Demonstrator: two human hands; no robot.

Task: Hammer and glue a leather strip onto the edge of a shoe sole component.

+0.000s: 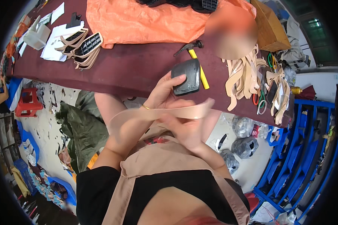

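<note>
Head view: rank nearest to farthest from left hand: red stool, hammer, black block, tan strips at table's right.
1. Black block, in left hand
2. Hammer, on table past block
3. Tan strips, table's right end
4. Red stool, far left

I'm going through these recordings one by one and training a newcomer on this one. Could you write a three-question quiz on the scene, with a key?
1. Which hand holds the dark block?

2. True or false: the hammer on the maroon table has a yellow handle.

3. What does the right hand hold?
A. Scissors
B. A beige strip
C. A plastic bag

Key:
1. The left hand.
2. True.
3. B; the strip is blurred.
</note>
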